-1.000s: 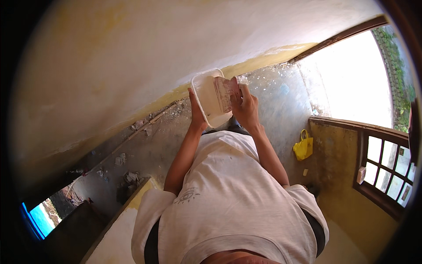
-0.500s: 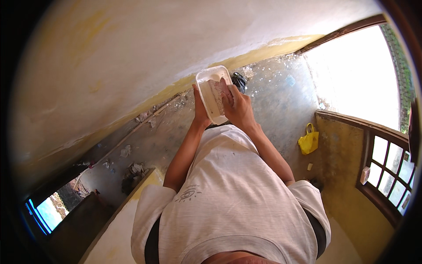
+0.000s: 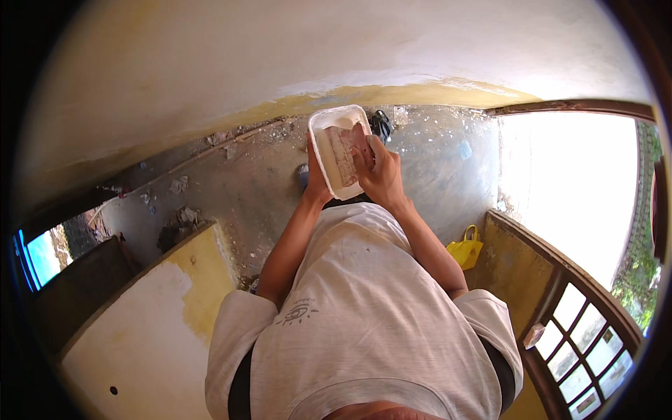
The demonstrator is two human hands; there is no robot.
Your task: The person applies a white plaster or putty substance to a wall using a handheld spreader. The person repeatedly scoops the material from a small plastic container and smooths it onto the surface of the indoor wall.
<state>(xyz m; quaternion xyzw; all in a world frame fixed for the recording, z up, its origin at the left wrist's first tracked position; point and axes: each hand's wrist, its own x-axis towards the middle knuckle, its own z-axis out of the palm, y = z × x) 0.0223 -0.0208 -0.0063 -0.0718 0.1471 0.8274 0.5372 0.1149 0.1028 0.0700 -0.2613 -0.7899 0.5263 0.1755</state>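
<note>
A white rectangular plastic tub (image 3: 314, 137) is held out in front of my body, with pale, wet-looking paste inside. My left hand (image 3: 317, 178) grips it along its left side. Between the fingers and thumb of my right hand (image 3: 383, 178) is a flat reddish-brown scraper (image 3: 343, 155), smeared with whitish residue. Its wide blade lies over the inside of the tub and covers much of the paste. Whether the blade touches the paste, I cannot tell.
Ahead rises a whitish wall (image 3: 336, 49) with a bare yellow strip along its foot. A black plastic bag (image 3: 380, 126) lies beyond the tub. Debris litters the grey floor (image 3: 434, 182). To the right are a yellow bag (image 3: 465, 250), a bright doorway and a paned window (image 3: 588, 343).
My view has turned, so the wall foot now runs more level and the yellow bag sits lower. Both hands keep their hold, and the scraper has tilted slightly within the tub.
</note>
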